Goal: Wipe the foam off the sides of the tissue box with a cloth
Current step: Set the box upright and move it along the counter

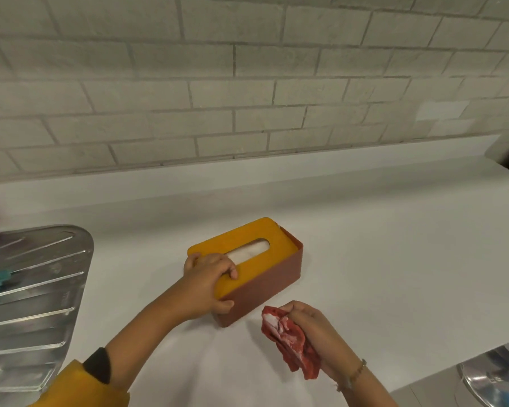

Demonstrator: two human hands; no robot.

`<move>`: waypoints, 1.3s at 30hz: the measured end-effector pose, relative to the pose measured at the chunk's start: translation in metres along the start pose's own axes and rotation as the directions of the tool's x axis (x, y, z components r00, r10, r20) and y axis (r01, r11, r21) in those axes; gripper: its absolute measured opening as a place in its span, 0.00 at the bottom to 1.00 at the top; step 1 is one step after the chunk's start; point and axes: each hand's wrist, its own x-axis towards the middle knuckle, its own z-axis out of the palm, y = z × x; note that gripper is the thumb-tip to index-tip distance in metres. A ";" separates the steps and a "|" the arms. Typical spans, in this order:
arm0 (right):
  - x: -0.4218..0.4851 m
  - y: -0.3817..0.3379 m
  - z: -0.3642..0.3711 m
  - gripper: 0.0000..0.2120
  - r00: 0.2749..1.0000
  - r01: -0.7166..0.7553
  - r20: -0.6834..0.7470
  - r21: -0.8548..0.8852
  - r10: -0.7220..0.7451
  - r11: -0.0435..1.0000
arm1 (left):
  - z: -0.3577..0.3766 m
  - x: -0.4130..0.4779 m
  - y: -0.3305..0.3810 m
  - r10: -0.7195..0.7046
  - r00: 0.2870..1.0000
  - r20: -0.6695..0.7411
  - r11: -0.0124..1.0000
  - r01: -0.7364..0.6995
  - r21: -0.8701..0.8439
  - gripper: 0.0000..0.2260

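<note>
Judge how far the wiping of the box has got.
Done: the box side facing the camera shows no foam. In hand: left hand steadies the box; right hand holds the foam-streaked cloth off it. Left: the hidden far sides, if foamy.

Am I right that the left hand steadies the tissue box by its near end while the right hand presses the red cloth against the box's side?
Not quite: in the head view the right hand holds the red cloth clear of the tissue box, not against it. The left hand does steady the near end.

Yellow-lidded brown tissue box [265, 277], crumpled red cloth [291, 345]
</note>
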 end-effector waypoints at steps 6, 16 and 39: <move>0.010 0.000 -0.001 0.17 0.999 -0.001 -0.040 -0.048 -0.001 0.999 | -0.009 0.010 -0.003 0.009 0.992 0.125 0.913 -0.059 0.404 0.36; 0.019 0.010 0.016 0.36 0.981 0.163 -0.030 -0.413 -0.192 0.896 | -0.026 0.027 0.006 0.044 0.986 0.163 0.888 -0.113 0.446 0.32; 0.037 -0.003 -0.013 0.41 0.937 0.184 -0.068 -0.737 -0.342 0.650 | 0.025 -0.022 -0.006 -0.386 0.904 -0.184 0.913 0.347 -0.214 0.45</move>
